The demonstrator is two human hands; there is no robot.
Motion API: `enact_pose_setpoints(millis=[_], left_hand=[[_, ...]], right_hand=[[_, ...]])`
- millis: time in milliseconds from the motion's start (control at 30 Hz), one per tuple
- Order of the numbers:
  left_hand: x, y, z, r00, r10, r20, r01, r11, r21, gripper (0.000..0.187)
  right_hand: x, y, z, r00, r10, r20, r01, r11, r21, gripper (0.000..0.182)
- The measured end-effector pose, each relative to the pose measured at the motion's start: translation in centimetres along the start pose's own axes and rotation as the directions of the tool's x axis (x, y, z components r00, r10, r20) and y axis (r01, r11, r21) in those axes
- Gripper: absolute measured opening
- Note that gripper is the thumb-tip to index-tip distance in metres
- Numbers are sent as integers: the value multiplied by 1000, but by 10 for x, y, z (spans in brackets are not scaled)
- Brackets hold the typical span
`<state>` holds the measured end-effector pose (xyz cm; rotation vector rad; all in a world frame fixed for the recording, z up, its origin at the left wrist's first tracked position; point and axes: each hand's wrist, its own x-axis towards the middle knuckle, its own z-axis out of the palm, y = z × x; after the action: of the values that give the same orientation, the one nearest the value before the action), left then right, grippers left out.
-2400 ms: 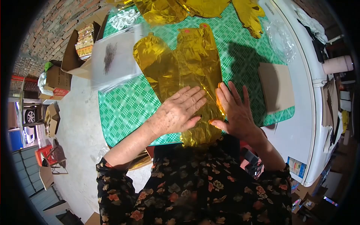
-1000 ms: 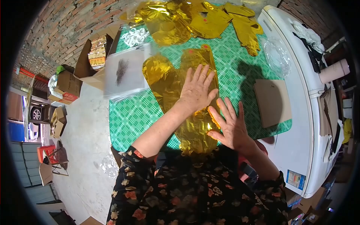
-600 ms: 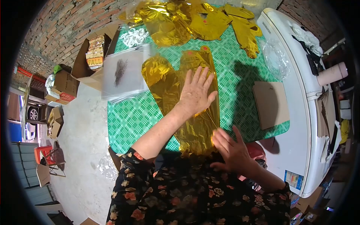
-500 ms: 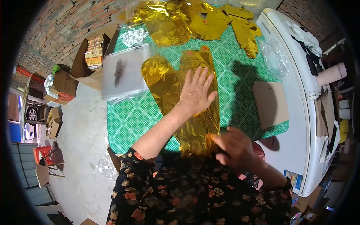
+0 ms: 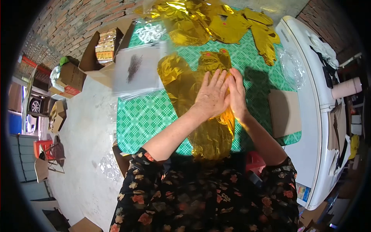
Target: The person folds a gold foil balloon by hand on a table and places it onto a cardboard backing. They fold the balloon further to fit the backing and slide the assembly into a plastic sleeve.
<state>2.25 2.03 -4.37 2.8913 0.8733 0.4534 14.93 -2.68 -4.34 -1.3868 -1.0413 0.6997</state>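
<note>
A flat, deflated gold foil balloon (image 5: 210, 135) lies lengthwise on the green checked tablecloth (image 5: 143, 120), its near end hanging at the table's front edge. A rounded lobe spreads to its upper left, and red dots mark its far end. My left hand (image 5: 211, 94) rests palm down on the balloon's middle, fingers stretched out. Right beside it, my right hand (image 5: 238, 96) lies along the foil's right edge with its fingers extended, touching or nearly touching the left hand. The underside of both hands is hidden.
More gold foil balloons (image 5: 228, 29) lie across the far side. White rings (image 5: 151, 33) and clear plastic bags (image 5: 135, 71) are at the left, near an open carton (image 5: 91, 58). Brown cardboard (image 5: 286, 114) and crumpled clear plastic (image 5: 290, 63) lie right, beside a white freezer (image 5: 315, 154).
My right hand has moved up from the balloon's near end to its right edge beside my left hand. The left hand stays flat on the foil. The view has shifted slightly.
</note>
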Motion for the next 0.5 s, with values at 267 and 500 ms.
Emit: enact_pose_setpoints(millis=[267,500], left_hand=[[-11,-26,-25,956,-154,-250,117,981,-157,68],[-118,-68,-90,689,-725,22,333,289,-898,66]], right_hand=[[1,10,4,974,-218,59,220,860,-460,48],[-5,-1,8,953,-215,214,303,713,-632,49]])
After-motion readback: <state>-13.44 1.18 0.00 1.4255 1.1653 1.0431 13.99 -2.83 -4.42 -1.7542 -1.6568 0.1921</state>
